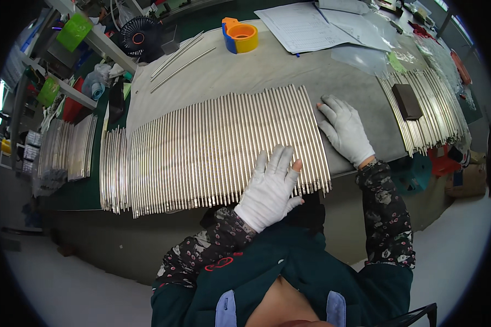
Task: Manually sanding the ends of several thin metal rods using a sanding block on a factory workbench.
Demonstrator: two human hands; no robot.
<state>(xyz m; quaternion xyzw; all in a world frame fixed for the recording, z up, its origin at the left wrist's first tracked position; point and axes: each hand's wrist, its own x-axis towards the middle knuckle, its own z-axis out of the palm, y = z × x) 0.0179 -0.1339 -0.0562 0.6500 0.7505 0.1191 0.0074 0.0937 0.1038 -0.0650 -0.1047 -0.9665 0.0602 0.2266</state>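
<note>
A wide row of thin, shiny metal rods (202,147) lies side by side across the grey table mat (360,90). My left hand (270,188), in a white glove with dirty fingertips, rests flat on the near ends of the rods, right of the row's middle. Its fingers are stretched out and point away from me. Just past the row's right edge, my right hand (345,128) lies on the mat in a similar glove, fingers extended to the upper left. Nothing shows in either hand.
Another rod bundle (428,128) lies at the right under a dark brown block (407,102). A tape roll in an orange-and-blue dispenser (240,36), paper sheets (311,27) and a few loose rods (180,60) sit farther back. Left stand a black fan (140,37) and bagged rods (65,143).
</note>
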